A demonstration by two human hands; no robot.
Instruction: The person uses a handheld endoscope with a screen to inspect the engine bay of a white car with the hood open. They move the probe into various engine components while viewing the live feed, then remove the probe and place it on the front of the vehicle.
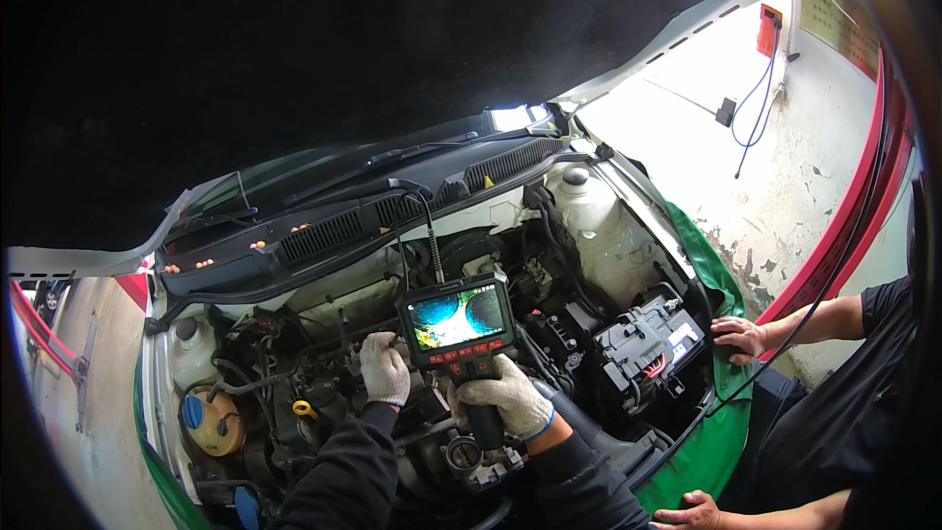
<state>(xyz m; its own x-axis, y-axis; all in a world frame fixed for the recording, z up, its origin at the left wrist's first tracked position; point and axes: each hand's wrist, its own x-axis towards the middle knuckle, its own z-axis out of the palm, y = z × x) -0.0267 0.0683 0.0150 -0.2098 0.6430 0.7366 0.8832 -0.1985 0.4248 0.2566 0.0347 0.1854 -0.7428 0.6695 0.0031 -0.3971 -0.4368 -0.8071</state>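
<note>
My right hand, in a whitish knit glove, grips the handle of a handheld borescope over the engine. Its lit screen shows blue, white and yellowish patches, with red-marked buttons below. A dark probe cable rises from the top of the unit, loops over near the windshield base and runs down behind the screen's left side. My left hand, gloved alike, is just left of the borescope, low over the engine. Its fingers are bent together at the tips; what they pinch is hidden.
A co-worker's hand rests on the green fender cover at right; the other hand is lower. The battery sits nearby. At left are a yellow dipstick ring and coolant tank. The raised hood hangs overhead.
</note>
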